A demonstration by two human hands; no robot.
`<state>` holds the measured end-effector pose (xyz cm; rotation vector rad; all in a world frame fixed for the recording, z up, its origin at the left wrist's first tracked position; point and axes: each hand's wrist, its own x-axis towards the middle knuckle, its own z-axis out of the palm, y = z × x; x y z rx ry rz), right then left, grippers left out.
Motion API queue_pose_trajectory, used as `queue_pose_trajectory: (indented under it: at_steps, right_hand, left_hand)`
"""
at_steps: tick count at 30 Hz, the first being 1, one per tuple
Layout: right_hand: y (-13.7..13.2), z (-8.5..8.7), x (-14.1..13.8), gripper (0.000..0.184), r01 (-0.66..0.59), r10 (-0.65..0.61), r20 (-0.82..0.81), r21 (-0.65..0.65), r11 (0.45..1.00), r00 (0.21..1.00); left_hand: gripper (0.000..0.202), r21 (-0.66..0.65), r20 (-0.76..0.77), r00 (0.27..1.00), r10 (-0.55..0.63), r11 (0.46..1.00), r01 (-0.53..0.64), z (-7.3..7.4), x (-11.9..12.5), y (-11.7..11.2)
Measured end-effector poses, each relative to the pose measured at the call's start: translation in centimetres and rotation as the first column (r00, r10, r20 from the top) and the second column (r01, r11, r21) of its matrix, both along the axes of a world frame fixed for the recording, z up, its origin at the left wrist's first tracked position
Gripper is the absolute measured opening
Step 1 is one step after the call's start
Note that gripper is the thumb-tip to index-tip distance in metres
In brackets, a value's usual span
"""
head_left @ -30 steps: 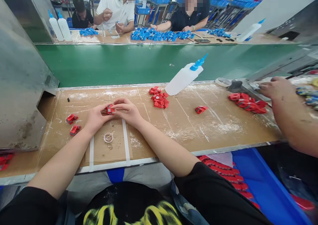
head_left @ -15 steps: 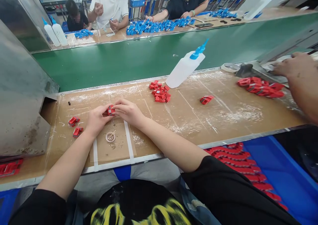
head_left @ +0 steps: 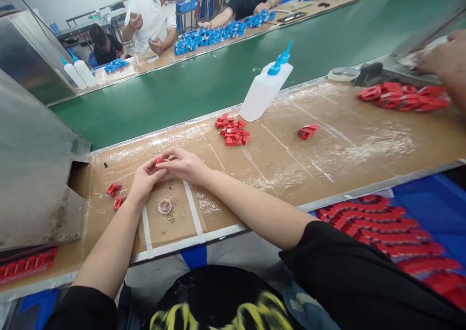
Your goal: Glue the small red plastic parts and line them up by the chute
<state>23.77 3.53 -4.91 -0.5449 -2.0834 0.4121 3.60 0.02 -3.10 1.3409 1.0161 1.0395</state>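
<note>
My left hand (head_left: 144, 179) and my right hand (head_left: 182, 164) meet over the cardboard-covered bench (head_left: 327, 150), fingers pinched together on one small red plastic part (head_left: 159, 161). Just below them sits a small round dish (head_left: 165, 206) on a taped cardboard square. Two more red parts (head_left: 115, 195) lie to the left of my left hand. A pile of red parts (head_left: 231, 129) lies further back, beside a white squeeze bottle with a blue nozzle (head_left: 265, 88). A single red part (head_left: 307, 131) lies to the right.
A grey metal housing (head_left: 32, 174) stands at the left. A green conveyor belt (head_left: 204, 85) runs behind the bench; people work with blue parts beyond it. A co-worker's hand (head_left: 446, 60) is at the far right near a row of red parts (head_left: 400, 97). Red strips fill a blue bin (head_left: 429, 208).
The view has tilted and shifted left. My hands stay together on the red part, which is now more hidden by my fingers. The co-worker's hand has moved towards the right edge.
</note>
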Motion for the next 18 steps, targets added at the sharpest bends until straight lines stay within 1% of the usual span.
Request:
queue_pose_trajectory:
  at_steps: [1,3,4,5,6,7,9,11,14,16,18]
  right_hand:
    - [-0.1,0.3,0.2,0.033,-0.040,0.040,0.012,0.000,0.999,0.999]
    - [-0.4,0.8,0.5,0.065,-0.117,0.118,0.023,-0.040,0.992,0.993]
    - [-0.5,1.0,0.6,0.081,-0.135,0.138,0.019,-0.090,0.987,0.990]
    - [-0.6,1.1,0.6,0.092,-0.140,0.143,0.009,-0.153,0.978,0.990]
    - [-0.7,1.1,0.6,0.096,-0.140,0.143,-0.003,-0.219,0.966,0.990]
    - [-0.7,1.1,0.5,0.095,-0.144,0.148,-0.009,-0.278,0.950,0.989]
    - [-0.5,1.0,0.3,0.084,-0.168,0.178,-0.006,-0.362,0.917,0.984]
    - [-0.3,0.8,0.2,0.073,-0.184,0.200,0.000,-0.390,0.902,0.980]
    - [-0.2,0.8,0.2,0.068,-0.147,0.158,0.003,-0.350,0.925,0.987]
    - [-0.3,0.8,0.1,0.068,-0.109,0.117,0.008,-0.307,0.945,0.993]
    - [-0.4,0.7,-0.1,0.068,-0.083,0.089,0.010,-0.289,0.954,0.996]
  left_hand:
    - [0.061,0.003,-0.021,1.000,0.019,1.000,-0.019,0.0,0.1,0.0]
    - [0.064,0.029,-0.065,0.996,0.059,0.998,-0.057,0.0,0.2,-0.1]
    - [0.064,0.046,-0.080,0.994,0.070,0.997,-0.066,0.0,0.3,-0.2]
    - [0.065,0.063,-0.093,0.993,0.071,0.996,-0.065,0.0,0.4,-0.3]
    - [0.065,0.078,-0.108,0.992,0.066,0.995,-0.057,0.0,0.6,-0.4]
    - [0.064,0.091,-0.125,0.991,0.056,0.995,-0.044,0.0,0.8,-0.5]
    - [0.062,0.115,-0.163,0.986,0.038,0.993,-0.019,-0.1,1.1,-0.7]
    - [0.059,0.156,-0.193,0.981,0.031,0.988,-0.001,-0.1,1.5,-1.0]
    - [0.054,0.216,-0.197,0.980,0.038,0.976,0.005,0.4,2.0,-1.4]
    - [0.049,0.217,-0.205,0.978,0.048,0.976,-0.003,0.8,2.2,-1.7]
    - [0.044,0.206,-0.226,0.973,0.049,0.978,-0.002,1.2,2.3,-1.8]
